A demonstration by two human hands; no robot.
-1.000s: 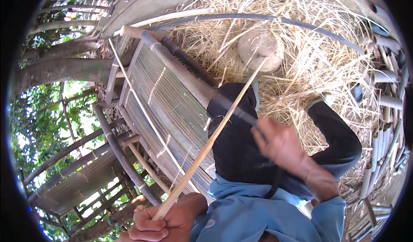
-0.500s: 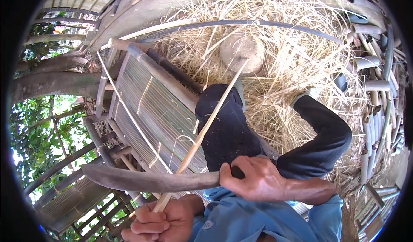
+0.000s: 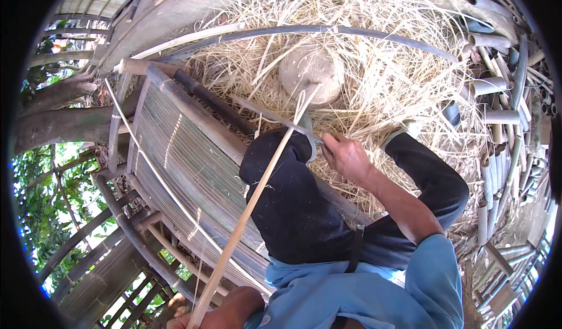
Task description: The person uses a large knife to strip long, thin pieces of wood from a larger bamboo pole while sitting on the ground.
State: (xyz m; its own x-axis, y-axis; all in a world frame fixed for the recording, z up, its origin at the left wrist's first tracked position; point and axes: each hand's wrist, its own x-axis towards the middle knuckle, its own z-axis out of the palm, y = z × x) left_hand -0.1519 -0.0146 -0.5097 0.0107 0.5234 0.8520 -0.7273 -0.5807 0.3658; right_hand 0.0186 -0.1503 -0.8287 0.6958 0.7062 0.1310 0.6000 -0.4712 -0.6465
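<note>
The work area is an earthen floor covered with pale shavings [image 3: 404, 65], with green foliage [image 3: 67, 206] to the left and cut bamboo tubes [image 3: 494, 86] stacked to the right. A slatted bamboo tabletop [image 3: 216, 180] stands beside my dark-trousered leg [image 3: 293, 200]; a thin pale rod [image 3: 175, 198] runs diagonally over it. Ahead, a rounded block [image 3: 310, 68] sits among the shavings, below a dark curved bamboo length [image 3: 363, 32].

My left hand [image 3: 228, 314], partly cut off by the lower edge, is closed around the near end of the bamboo strip [image 3: 237, 235]. The strip slants up across my leg; its far tip overlaps the block, contact undetermined. My right hand [image 3: 348, 156] is closed on the handle of the knife [image 3: 266, 113]. The blade points left and crosses the strip near its far end; I cannot tell whether they touch.
</note>
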